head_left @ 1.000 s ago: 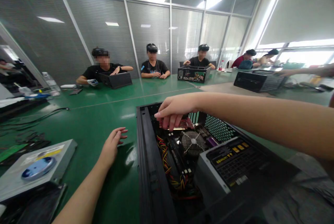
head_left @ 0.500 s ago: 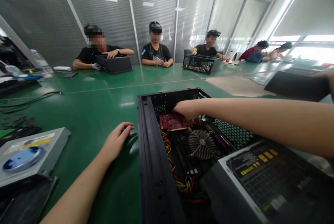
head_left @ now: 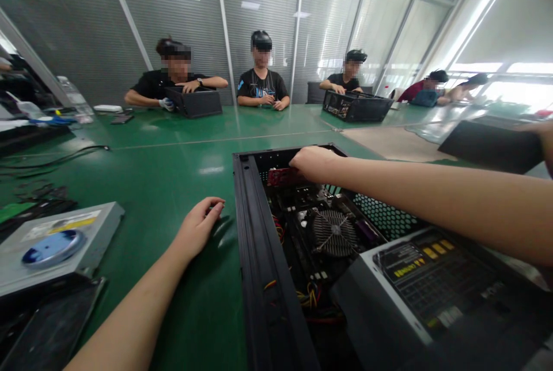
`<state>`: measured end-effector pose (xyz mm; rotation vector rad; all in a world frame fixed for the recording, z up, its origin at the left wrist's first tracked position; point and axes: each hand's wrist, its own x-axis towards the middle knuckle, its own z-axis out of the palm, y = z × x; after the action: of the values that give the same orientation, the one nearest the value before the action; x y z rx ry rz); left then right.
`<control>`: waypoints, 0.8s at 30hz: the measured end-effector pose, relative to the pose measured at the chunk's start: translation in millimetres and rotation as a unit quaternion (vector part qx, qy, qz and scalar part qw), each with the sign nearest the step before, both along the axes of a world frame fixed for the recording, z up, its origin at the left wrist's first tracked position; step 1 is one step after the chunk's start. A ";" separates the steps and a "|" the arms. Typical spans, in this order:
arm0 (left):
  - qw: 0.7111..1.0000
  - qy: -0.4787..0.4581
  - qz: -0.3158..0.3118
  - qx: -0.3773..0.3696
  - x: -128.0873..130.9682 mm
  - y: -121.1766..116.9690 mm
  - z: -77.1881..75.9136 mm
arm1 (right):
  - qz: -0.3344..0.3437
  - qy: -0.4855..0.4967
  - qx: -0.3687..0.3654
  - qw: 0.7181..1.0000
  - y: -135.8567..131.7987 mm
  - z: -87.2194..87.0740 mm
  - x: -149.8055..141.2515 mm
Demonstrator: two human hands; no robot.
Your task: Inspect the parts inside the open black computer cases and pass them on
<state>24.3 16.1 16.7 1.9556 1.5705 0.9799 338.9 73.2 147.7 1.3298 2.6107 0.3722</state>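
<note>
An open black computer case point(head_left: 254, 233) lies on the green table point(head_left: 173, 158) in front of me. My right hand point(head_left: 313, 163) reaches across it to the far end and grips a red circuit card point(head_left: 280, 176) standing inside. My left hand point(head_left: 199, 227) rests flat on the table just left of the case wall, fingers loosely stretched out, holding nothing. Inside the case I see a round cooler fan point(head_left: 334, 233), coloured wires point(head_left: 309, 296) and a grey power supply point(head_left: 415, 279) at the near right.
A silver optical drive point(head_left: 52, 241) lies at the left, with black cables point(head_left: 52, 161) behind it. Across the table several people sit with other black cases point(head_left: 196, 102) point(head_left: 356, 106). Another dark case point(head_left: 492, 143) stands at the right.
My right hand has shifted toward the case's far wall with the red card, which now stands more upright and higher. My left hand stays beside the case. The view has shifted slightly.
</note>
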 end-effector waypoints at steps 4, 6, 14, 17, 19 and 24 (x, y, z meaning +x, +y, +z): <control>1.000 0.007 -0.008 0.002 0.5 -1.2 1.0 | -0.012 -0.026 -0.029 0.999 6.0 -13.8 -6.1; 1.000 0.007 -0.008 0.001 1.0 -1.8 2.0 | -0.001 -0.032 -0.029 0.999 5.9 -13.5 -7.6; 1.000 0.018 -0.018 0.003 1.0 -1.4 1.1 | -0.042 -0.004 -0.054 0.998 7.6 -12.6 3.4; 1.000 0.021 -0.023 0.003 0.3 0.6 -0.8 | -0.048 -0.033 -0.062 0.996 7.9 -21.7 1.4; 0.999 0.018 -0.027 0.007 -0.7 2.1 -1.7 | -0.042 -0.034 -0.056 0.997 7.8 -19.3 -1.7; 1.000 -0.022 -0.019 0.005 -6.3 4.8 -3.3 | 0.018 0.032 -0.005 0.999 -22.7 33.9 7.0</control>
<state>17.9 20.9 13.5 1.9496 1.5010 1.0109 345.9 50.5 181.6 1.3150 2.6875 0.3280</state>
